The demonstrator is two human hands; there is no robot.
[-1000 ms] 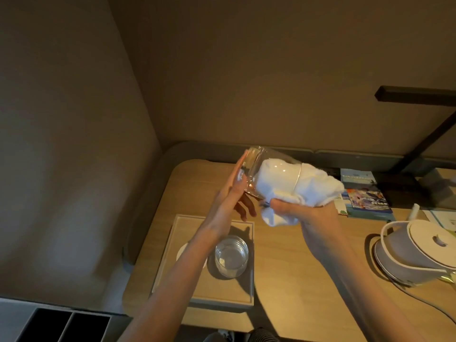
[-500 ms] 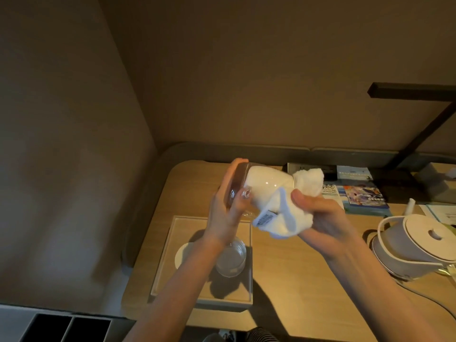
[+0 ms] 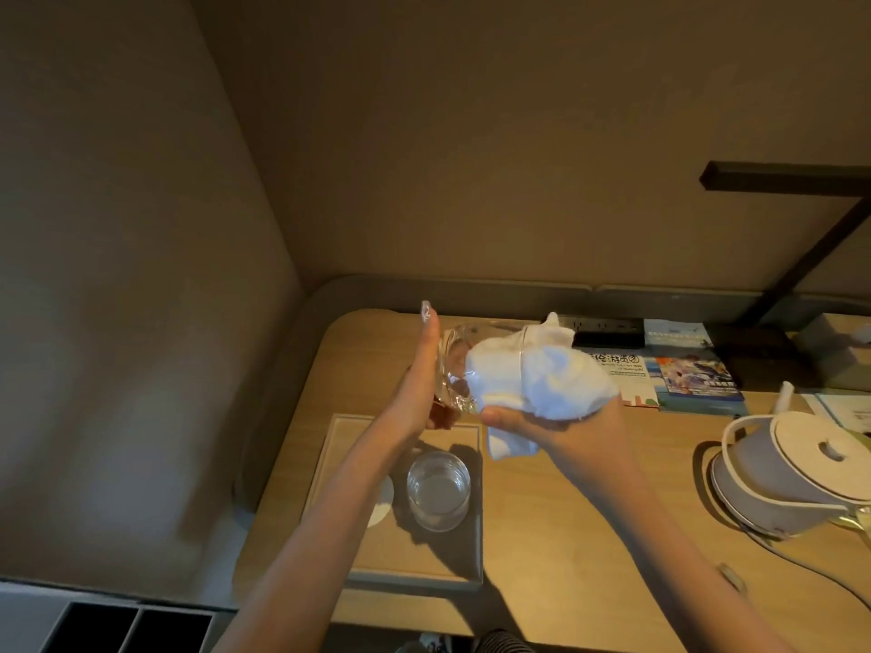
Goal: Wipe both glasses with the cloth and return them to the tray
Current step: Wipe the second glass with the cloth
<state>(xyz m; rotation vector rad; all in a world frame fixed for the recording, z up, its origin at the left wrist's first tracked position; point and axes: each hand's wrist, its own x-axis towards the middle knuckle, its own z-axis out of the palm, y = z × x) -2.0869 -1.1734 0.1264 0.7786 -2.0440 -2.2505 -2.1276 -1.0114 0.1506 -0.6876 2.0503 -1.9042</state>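
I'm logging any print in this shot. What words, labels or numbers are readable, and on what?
White leaflet: large dark heading in Chinese characters, partly hidden by the cloth; smaller lines below too blurred to read.
Blue booklets: print too small to read.
Kettle, glasses, tray: no text seen.

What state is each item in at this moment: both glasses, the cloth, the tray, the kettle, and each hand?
Held glass: off the tray, tipped sideways, cloth stuffed inside.
Cloth: bunched, partly in the held glass.
Second glass: upright on the tray, untouched.
Tray: flat on the desk, holds one glass.
Kettle: lid on, standing on the desk.
Left hand: palm flat against the held glass's base.
Right hand: gripping the cloth.
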